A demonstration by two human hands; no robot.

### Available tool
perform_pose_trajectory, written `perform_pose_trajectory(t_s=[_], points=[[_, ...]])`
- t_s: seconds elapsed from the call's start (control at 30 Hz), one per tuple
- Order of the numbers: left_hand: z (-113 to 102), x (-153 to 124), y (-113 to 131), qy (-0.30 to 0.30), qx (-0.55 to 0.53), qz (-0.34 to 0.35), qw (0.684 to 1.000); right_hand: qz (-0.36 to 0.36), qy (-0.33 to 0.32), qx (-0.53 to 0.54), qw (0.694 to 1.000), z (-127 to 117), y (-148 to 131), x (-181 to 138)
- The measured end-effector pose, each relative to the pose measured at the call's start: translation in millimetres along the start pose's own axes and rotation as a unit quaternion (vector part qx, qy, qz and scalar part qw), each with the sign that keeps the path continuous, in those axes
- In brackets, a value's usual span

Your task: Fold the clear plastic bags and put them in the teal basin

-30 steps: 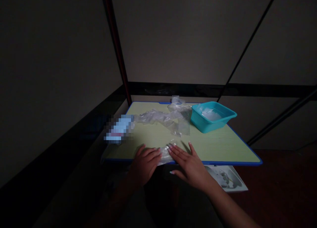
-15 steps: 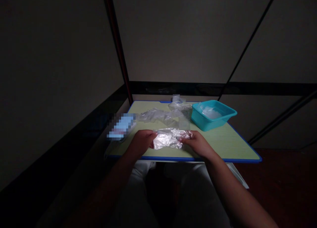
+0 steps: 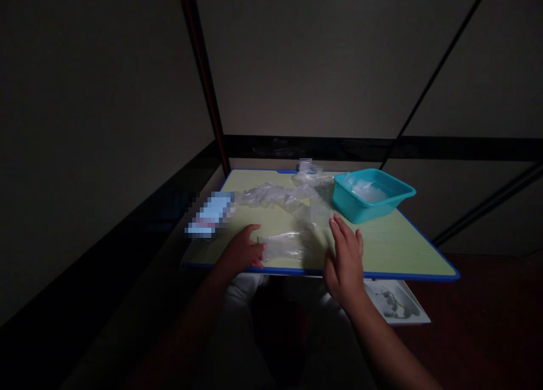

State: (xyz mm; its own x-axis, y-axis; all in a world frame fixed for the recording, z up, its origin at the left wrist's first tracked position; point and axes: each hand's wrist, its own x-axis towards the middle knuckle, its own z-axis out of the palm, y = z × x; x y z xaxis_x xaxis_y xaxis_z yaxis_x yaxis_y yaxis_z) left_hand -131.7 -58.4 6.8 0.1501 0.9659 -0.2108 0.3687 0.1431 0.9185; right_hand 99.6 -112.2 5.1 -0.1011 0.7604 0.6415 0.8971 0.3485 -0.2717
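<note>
Bag [image 3: 286, 246] in front of me: thin clear plastic, glossy, crinkled; crumpled bags [image 3: 271, 195], same matl. Basin [image 3: 360, 209]: smooth plastic, semi-gloss. My worktop [image 3: 399, 248]: smooth surf., matt, w/ plastic-looking edging [image 3: 394, 276]. Trousers [image 3: 244, 285]: matt cloth.

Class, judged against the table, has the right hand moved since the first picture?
Yes: against the table, the right hand has moved rightward, away from the front piece of clear plastic.

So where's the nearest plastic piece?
In the head view, the plastic piece lies near the table's front edge, between left hand and right hand.
</note>
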Motion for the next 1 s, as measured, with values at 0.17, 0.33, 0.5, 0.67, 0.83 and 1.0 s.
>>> perform_pose_trajectory(t_s=[0.17,0.33,0.5,0.67,0.83,1.0], points=[[4,0,1,-0.008,0.029,0.027,0.999,-0.102,-0.203,-0.025,0.974,13,-27,2],[5,-2,0,0.0,0.033,0.057,0.998,-0.074,-0.267,-0.044,0.96,32,-28,4],[11,1,15,-0.022,0.016,0.087,0.996,-0.062,-0.288,-0.047,0.954,35,-22,3],[29,12,44,-0.087,-0.024,0.116,0.989,-0.066,-0.294,-0.04,0.953,32,-24,4],[57,29,62,-0.147,-0.012,0.1,0.984,-0.066,-0.29,-0.043,0.954,30,-25,5],[82,48,61,-0.171,0.016,0.076,0.982,-0.064,-0.281,-0.044,0.957,29,-26,5]])
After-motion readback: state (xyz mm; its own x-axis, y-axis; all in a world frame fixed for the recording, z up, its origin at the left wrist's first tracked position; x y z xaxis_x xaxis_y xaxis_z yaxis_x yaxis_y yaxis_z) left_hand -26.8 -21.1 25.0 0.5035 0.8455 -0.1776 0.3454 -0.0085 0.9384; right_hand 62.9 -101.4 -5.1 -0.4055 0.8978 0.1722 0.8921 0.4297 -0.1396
